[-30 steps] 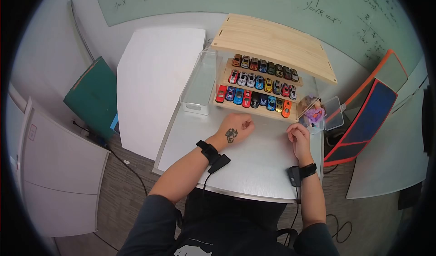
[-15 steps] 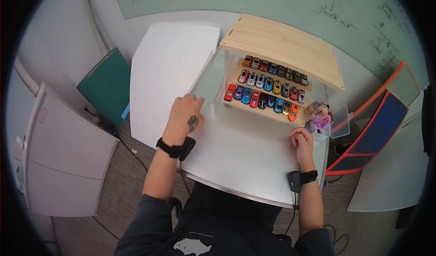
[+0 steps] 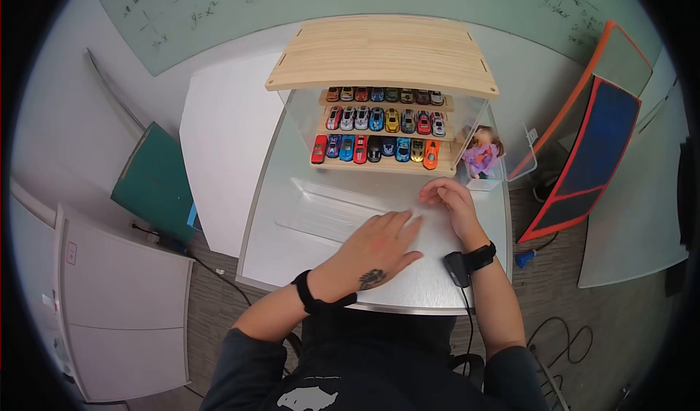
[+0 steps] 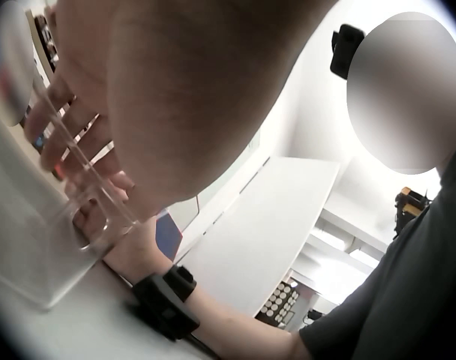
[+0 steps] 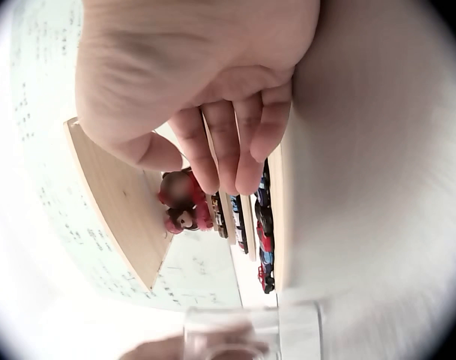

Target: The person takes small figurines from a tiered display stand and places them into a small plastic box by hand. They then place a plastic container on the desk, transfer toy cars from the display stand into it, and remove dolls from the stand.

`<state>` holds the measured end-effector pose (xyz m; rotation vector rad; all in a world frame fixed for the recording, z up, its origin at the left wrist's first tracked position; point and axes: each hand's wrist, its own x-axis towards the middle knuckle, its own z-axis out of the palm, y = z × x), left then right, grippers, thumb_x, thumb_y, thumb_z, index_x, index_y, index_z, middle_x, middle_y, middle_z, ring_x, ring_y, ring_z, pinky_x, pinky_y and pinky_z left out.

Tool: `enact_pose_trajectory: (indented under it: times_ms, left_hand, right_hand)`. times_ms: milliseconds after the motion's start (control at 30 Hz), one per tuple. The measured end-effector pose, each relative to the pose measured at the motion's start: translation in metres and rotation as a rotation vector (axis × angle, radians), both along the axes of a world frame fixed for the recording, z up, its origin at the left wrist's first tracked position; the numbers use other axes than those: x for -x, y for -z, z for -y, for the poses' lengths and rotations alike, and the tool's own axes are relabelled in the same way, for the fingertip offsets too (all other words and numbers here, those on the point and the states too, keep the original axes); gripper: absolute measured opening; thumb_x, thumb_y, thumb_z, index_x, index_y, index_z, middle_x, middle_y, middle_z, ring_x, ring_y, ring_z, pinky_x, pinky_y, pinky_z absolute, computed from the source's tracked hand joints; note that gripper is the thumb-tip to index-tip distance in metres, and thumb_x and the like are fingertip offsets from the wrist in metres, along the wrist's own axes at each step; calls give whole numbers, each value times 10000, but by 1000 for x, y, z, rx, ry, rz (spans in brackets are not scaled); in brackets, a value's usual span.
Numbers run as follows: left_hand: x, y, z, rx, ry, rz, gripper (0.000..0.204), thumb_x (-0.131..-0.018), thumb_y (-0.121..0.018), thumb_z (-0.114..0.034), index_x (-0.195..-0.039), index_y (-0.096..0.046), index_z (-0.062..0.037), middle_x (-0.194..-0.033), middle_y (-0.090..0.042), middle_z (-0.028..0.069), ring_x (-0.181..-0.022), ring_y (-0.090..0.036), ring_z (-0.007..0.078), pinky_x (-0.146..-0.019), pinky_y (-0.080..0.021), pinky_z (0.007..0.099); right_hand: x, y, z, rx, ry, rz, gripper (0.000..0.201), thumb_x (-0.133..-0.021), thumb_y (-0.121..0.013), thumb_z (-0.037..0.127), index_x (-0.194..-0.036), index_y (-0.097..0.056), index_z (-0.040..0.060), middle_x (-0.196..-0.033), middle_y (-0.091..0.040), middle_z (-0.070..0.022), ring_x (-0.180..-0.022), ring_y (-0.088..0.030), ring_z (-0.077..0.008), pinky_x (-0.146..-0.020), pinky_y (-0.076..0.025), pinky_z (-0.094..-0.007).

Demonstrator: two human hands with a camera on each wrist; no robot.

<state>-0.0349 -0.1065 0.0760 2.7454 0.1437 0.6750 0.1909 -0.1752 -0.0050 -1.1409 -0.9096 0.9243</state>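
Observation:
In the head view a clear plastic tray (image 3: 310,218) lies on the table in front of a display case. My left hand (image 3: 375,247) is over the tray's near right part, fingers straight and slightly spread, thumb apart. The left wrist view shows the tray's end wall (image 4: 44,274) with an oval handle hole close by the hand. To the right, my right hand (image 3: 456,203) is raised off the tabletop, palm turned inward, fingers gently bent and holding nothing. Rows of toy cars (image 3: 376,119) stand on the case's stepped wooden shelves, behind both hands.
The case has a wooden top (image 3: 383,54) and clear sides. Right of it a doll in purple (image 3: 481,156) sits in a small clear box (image 3: 485,184) with its lid swung open. A white board (image 3: 219,149) stands left of the table (image 3: 270,258).
My left hand went left to the tray, and the tray now lies in front of the case. The right hand's fingers have loosened. The head view has shifted.

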Motion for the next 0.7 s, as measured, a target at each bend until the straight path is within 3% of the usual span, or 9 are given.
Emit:
enact_pose_trajectory:
  times_ms: [67,100,200,267,333,467,533,600,700]
  left_hand:
    - [-9,-22,8,73,96,43,372,-888,-672,-214,-1206,-613,-31,-1158,-640,180,-1105,-599,333,-952,-478,401]
    - [-13,-33,9,148,187,81,392,-892,-670,-214,-1234,-609,-33,-1193,-632,171,-1140,-585,330,-979,-466,392]
    - [2,-55,-30,113,136,68,340,-903,-647,-152,-1226,-616,-48,-1153,-662,146,-1066,-628,332,-929,-499,391]
    - [19,-50,-79,97,-87,64,318,-892,-620,-67,-1210,-623,-57,-1118,-690,127,-952,-668,333,-867,-535,380]
    - [32,-43,-126,419,-401,-88,323,-868,-608,-11,-1189,-611,-51,-1099,-703,143,-869,-686,323,-810,-566,372]
    - [36,-31,-161,480,-530,-280,408,-853,-612,1,-1251,-542,-53,-1209,-666,158,-873,-689,341,-777,-581,389]
    - [37,7,-184,-26,-415,-263,516,-847,-614,-4,-1332,-449,-66,-1251,-634,168,-830,-683,376,-706,-580,422]
    - [32,16,-185,-85,-401,-253,504,-824,-594,14,-1303,-451,-48,-1213,-637,173,-790,-681,357,-674,-565,425]
    - [27,16,-183,-190,-402,-272,487,-790,-585,24,-1259,-463,-23,-1196,-622,183,-735,-672,333,-634,-549,422]
  right_hand:
    - [-5,0,-1,-79,-77,-148,244,-950,-513,132,-1094,-667,10,-1105,-690,-102,-1082,-625,-192,-971,-449,-316]
    - [-8,-3,0,-82,-69,-150,244,-950,-513,132,-1094,-667,10,-1105,-690,-102,-1082,-625,-192,-971,-449,-316]
    - [-4,-24,7,-92,-96,14,272,-932,-537,123,-1147,-659,9,-1161,-686,-103,-1138,-608,-203,-1039,-419,-340]
    - [-3,-34,10,65,-132,207,347,-848,-541,58,-1165,-669,-5,-1183,-686,-94,-1149,-601,-191,-1047,-413,-321]
    - [-9,-31,10,103,-140,156,393,-785,-539,48,-1145,-682,-21,-1161,-694,-115,-1119,-619,-201,-1031,-430,-314]
    - [-25,-23,15,155,-181,-2,468,-648,-509,17,-1061,-717,-57,-1056,-728,-139,-1006,-667,-217,-959,-488,-296]
    - [-24,-23,15,146,-171,-16,459,-628,-518,20,-1029,-726,-63,-1016,-737,-142,-955,-679,-220,-933,-506,-301]
    - [-25,-26,16,143,-208,-12,434,-690,-518,4,-1070,-721,-45,-1058,-732,-121,-982,-675,-193,-944,-499,-288]
    - [-26,-22,16,140,-207,-18,435,-692,-524,6,-1079,-717,-46,-1072,-728,-118,-997,-670,-194,-957,-490,-291]
